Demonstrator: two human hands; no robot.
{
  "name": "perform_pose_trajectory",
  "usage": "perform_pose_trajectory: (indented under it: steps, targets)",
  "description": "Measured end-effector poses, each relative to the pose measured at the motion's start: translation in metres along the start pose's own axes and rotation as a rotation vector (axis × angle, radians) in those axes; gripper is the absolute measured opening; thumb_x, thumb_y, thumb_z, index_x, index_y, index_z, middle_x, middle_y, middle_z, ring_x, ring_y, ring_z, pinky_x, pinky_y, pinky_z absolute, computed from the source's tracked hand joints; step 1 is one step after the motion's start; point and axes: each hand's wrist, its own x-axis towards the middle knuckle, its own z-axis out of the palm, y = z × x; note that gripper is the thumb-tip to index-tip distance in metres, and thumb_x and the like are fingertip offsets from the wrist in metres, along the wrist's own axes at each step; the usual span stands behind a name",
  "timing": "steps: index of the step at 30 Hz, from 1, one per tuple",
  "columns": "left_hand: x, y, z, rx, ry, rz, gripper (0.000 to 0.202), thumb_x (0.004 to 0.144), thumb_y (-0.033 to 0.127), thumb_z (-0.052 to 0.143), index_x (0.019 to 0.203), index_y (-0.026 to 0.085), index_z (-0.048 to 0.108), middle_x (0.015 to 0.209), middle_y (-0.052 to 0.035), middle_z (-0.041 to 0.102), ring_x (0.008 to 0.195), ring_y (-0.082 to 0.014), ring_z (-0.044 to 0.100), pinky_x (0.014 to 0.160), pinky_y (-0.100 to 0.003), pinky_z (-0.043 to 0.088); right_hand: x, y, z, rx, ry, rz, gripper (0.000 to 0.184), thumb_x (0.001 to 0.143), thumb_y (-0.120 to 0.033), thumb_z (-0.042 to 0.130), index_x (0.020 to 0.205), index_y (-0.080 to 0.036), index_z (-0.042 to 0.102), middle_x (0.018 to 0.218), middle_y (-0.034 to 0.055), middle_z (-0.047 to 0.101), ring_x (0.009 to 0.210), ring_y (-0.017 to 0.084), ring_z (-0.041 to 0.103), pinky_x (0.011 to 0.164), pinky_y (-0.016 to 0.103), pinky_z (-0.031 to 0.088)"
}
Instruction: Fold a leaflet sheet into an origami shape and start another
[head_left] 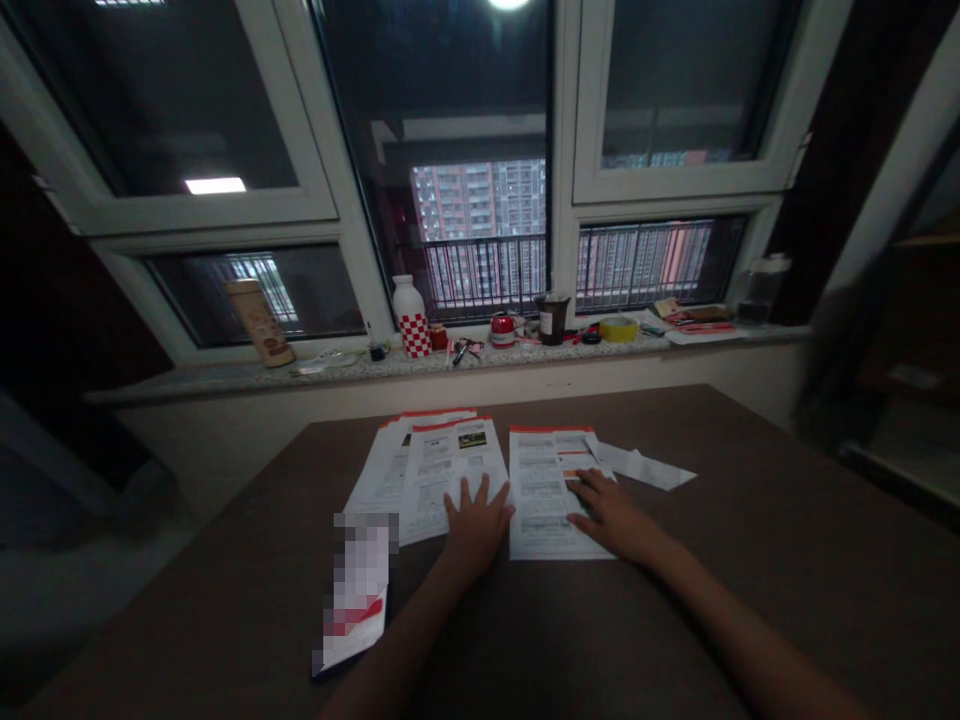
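My left hand (478,522) lies with its fingers spread on the lower right part of a printed sheet (435,480). That sheet overlaps other printed sheets (379,475) with orange top edges on its left. On a separate printed sheet (544,500), my right hand (611,512) rests near the right edge, fingers apart and holding nothing. A narrow gap of table shows between the two groups of paper. Beyond my right hand lies a folded white paper strip (652,467). Left of my left forearm is a blurred-out flat item (360,600) with a red band.
The dark table (600,650) reaches toward a window sill (330,372). Along the sill stand a tan tumbler (259,322), a red-checked white bottle (412,318), a red jar (502,330), a dark cup (553,320), a yellow tape roll (618,329) and a clear bottle (761,292).
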Motion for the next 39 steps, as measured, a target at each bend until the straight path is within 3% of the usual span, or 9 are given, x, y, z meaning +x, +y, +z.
perform_pose_trajectory:
  steps: [5, 11, 17, 29, 33, 35, 39]
  targets:
    - [0.011, -0.007, -0.001, -0.043, -0.04, 0.092, 0.042, 0.098, 0.038, 0.031, 0.139, 0.042, 0.041, 0.151, 0.0028, 0.035, 0.139, -0.0403, 0.023, 0.103, -0.072, 0.019, 0.0, -0.001, 0.001, -0.002, 0.012, -0.001, 0.06, 0.087, -0.051, 0.051, 0.139, -0.02, 0.045, 0.151, 0.013, 0.032, 0.141, 0.033, 0.023, 0.113, 0.05, 0.022]
    - [0.018, -0.012, -0.003, -0.065, -0.04, 0.154, 0.043, 0.097, 0.026, 0.033, 0.134, 0.044, 0.045, 0.147, 0.0076, 0.041, 0.138, -0.0341, 0.029, 0.105, -0.07, 0.02, 0.0, -0.001, 0.0, 0.003, -0.003, 0.006, 0.061, 0.087, -0.051, 0.051, 0.139, -0.02, 0.045, 0.151, 0.0135, 0.031, 0.141, 0.033, 0.021, 0.113, 0.051, 0.021]
    - [0.014, -0.015, -0.01, -0.063, -0.013, 0.052, 0.049, 0.095, 0.014, 0.03, 0.131, 0.038, 0.052, 0.142, 0.0052, 0.047, 0.134, -0.0346, 0.037, 0.104, -0.069, 0.023, 0.0, -0.002, 0.0, -0.011, -0.017, 0.01, 0.061, 0.088, -0.051, 0.05, 0.14, -0.02, 0.044, 0.152, 0.0134, 0.03, 0.141, 0.033, 0.022, 0.114, 0.05, 0.021]
    - [0.012, -0.036, -0.019, 0.022, -0.008, -0.133, 0.044, 0.095, 0.018, 0.033, 0.13, 0.036, 0.053, 0.144, 0.0005, 0.046, 0.133, -0.0355, 0.038, 0.1, -0.073, 0.025, 0.0, -0.001, 0.005, 0.015, 0.019, 0.005, 0.06, 0.088, -0.051, 0.051, 0.138, -0.019, 0.046, 0.151, 0.015, 0.032, 0.141, 0.035, 0.022, 0.114, 0.053, 0.02]
    - [0.007, -0.03, -0.017, 0.113, 0.042, -0.124, 0.044, 0.095, 0.016, 0.034, 0.133, 0.03, 0.051, 0.143, -0.0069, 0.047, 0.129, -0.0374, 0.042, 0.098, -0.071, 0.029, 0.002, -0.001, 0.015, 0.07, 0.091, -0.004, 0.069, 0.087, -0.051, 0.053, 0.141, -0.012, 0.039, 0.149, 0.0181, 0.033, 0.141, 0.032, 0.021, 0.115, 0.05, 0.022]
    - [0.004, -0.023, -0.014, 0.121, 0.086, -0.098, 0.042, 0.095, 0.018, 0.036, 0.134, 0.025, 0.051, 0.142, -0.0098, 0.048, 0.129, -0.0374, 0.042, 0.099, -0.069, 0.03, 0.003, -0.005, 0.02, 0.08, 0.1, -0.018, 0.065, 0.087, -0.052, 0.053, 0.137, -0.012, 0.043, 0.15, 0.0182, 0.032, 0.142, 0.032, 0.021, 0.115, 0.05, 0.022]
    - [0.0, -0.005, -0.012, 0.047, 0.103, 0.016, 0.038, 0.096, 0.026, 0.039, 0.133, 0.027, 0.051, 0.141, -0.0068, 0.05, 0.13, -0.0324, 0.042, 0.104, -0.063, 0.031, 0.004, -0.014, 0.023, 0.096, 0.071, -0.05, 0.056, 0.089, -0.049, 0.05, 0.133, -0.014, 0.049, 0.152, 0.0148, 0.03, 0.143, 0.03, 0.015, 0.116, 0.048, 0.02]
